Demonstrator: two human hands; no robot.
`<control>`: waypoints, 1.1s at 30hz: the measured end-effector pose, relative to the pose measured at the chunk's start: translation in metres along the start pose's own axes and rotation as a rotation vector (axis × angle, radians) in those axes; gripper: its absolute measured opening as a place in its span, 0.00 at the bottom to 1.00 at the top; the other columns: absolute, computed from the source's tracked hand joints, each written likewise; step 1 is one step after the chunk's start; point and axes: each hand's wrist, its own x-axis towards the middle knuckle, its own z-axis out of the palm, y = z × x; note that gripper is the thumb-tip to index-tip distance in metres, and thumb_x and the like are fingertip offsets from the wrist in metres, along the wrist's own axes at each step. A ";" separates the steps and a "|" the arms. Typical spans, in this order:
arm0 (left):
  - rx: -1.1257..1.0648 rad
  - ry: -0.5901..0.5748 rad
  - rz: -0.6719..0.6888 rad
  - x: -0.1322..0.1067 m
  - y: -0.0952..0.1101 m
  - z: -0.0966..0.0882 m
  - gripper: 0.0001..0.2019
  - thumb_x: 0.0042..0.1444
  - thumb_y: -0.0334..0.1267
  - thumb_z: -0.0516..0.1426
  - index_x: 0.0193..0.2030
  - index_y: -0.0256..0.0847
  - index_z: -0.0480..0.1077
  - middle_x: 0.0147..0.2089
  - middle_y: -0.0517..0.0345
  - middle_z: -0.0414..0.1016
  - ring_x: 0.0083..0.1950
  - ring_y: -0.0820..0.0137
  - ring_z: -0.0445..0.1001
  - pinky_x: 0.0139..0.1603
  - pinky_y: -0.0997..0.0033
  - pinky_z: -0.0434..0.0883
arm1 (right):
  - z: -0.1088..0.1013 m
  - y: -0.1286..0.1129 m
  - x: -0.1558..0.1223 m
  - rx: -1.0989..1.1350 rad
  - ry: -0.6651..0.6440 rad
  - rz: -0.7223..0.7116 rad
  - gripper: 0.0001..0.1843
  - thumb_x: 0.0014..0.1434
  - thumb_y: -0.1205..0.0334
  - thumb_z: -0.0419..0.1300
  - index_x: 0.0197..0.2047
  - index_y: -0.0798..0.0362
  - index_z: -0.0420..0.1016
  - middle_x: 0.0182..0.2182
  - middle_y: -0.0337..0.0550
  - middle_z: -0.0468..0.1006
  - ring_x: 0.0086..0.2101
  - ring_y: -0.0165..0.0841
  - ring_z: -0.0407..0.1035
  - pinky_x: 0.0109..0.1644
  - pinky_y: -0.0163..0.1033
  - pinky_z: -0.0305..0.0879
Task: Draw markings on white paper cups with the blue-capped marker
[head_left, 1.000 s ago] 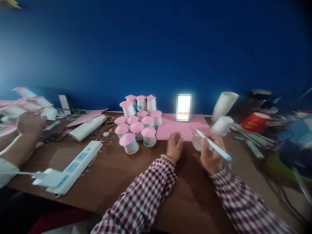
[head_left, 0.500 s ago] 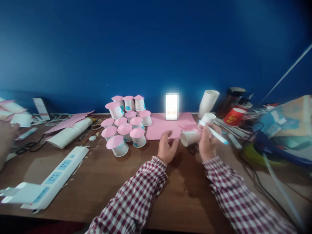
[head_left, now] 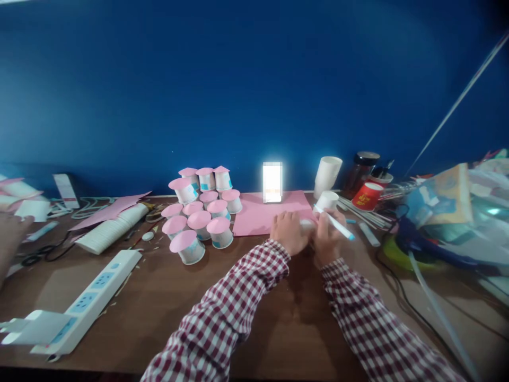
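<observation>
My left hand (head_left: 289,232) is closed over a white paper cup (head_left: 307,224) lying on its side, its fingers curled round it and hiding most of it. Close on the right, my right hand (head_left: 329,233) grips a white and light-blue marker (head_left: 339,225) that slants down to the right. Its fingers are also beside the cup, and whether they press on it is hidden. Behind them lies a sheet of pink paper (head_left: 254,215). Another white paper cup (head_left: 328,200) stands just beyond my right hand. To the left, several white cups topped with pink paper discs (head_left: 199,220) stand grouped.
A lit phone (head_left: 272,183) stands against the blue wall. A white power strip (head_left: 95,297) lies front left, near a stack of paper cups (head_left: 113,228). A red cup (head_left: 368,196), a dark jar (head_left: 360,172) and bags (head_left: 437,199) crowd the right. Another person's hand (head_left: 11,239) shows far left.
My left hand has moved right and closed over the lying cup, from open beside it. My right hand keeps the marker. The view has shifted slightly.
</observation>
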 end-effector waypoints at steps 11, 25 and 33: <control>0.020 -0.163 -0.041 -0.001 -0.007 -0.015 0.22 0.49 0.46 0.56 0.50 0.39 0.66 0.46 0.43 0.73 0.46 0.54 0.72 0.47 0.58 0.66 | 0.001 -0.006 0.001 -0.004 0.025 -0.025 0.12 0.58 0.55 0.53 0.40 0.55 0.66 0.32 0.43 0.71 0.32 0.32 0.69 0.38 0.40 0.66; -0.843 0.179 -0.332 -0.039 -0.072 -0.021 0.22 0.50 0.41 0.59 0.51 0.33 0.66 0.49 0.43 0.72 0.48 0.62 0.71 0.50 0.60 0.67 | 0.002 -0.025 -0.010 -0.039 -0.073 -0.047 0.11 0.58 0.57 0.54 0.39 0.56 0.68 0.34 0.44 0.70 0.34 0.32 0.67 0.40 0.40 0.65; -1.162 0.148 -0.374 -0.043 -0.074 -0.013 0.23 0.49 0.42 0.60 0.50 0.33 0.68 0.48 0.46 0.73 0.47 0.63 0.71 0.49 0.62 0.67 | 0.004 -0.019 -0.019 -0.092 -0.153 -0.027 0.11 0.57 0.56 0.55 0.39 0.55 0.68 0.35 0.45 0.72 0.35 0.34 0.68 0.40 0.43 0.66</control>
